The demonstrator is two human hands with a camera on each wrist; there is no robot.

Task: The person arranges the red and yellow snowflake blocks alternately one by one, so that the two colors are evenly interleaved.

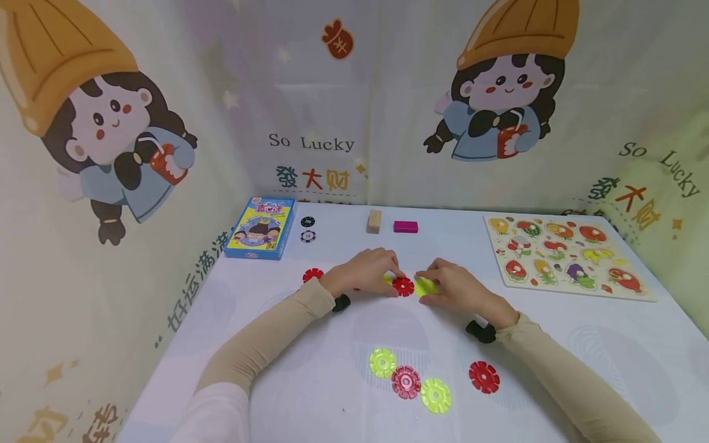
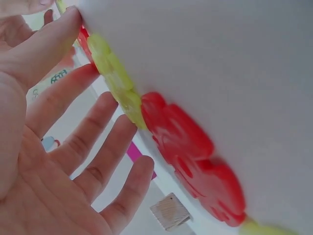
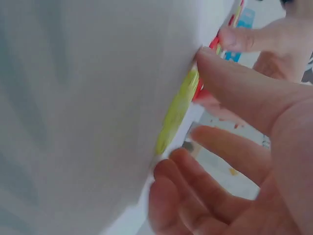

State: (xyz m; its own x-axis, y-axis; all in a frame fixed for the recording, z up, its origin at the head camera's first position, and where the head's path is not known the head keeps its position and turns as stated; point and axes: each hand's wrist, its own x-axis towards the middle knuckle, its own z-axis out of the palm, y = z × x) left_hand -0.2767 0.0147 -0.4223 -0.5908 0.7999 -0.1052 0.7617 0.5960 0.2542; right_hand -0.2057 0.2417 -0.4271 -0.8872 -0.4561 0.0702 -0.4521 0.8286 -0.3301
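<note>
On the white table, a row of red and yellow-green flower-shaped plastic discs runs under my left hand [image 1: 372, 271]. That hand holds a red disc [image 1: 403, 287] by its edges between thumb and index finger; its other fingers are spread. My right hand [image 1: 458, 288] pinches a yellow-green disc [image 1: 425, 287] just right of the red one, thumb on the near edge. Whether these two discs are joined I cannot tell. In the left wrist view another yellow-green disc [image 2: 115, 73] and a larger-looking red disc [image 2: 190, 156] continue the row. The left hand partly hides the row in the head view.
Nearer me lie a yellow-green disc [image 1: 383, 363], a dark red disc [image 1: 406, 382], another yellow-green disc [image 1: 436, 395] and a separate red disc [image 1: 484, 377]. Behind are a card box [image 1: 260, 227], two chips [image 1: 308, 229], a wooden block [image 1: 374, 221], a magenta block [image 1: 405, 227] and a fruit puzzle board [image 1: 565, 252].
</note>
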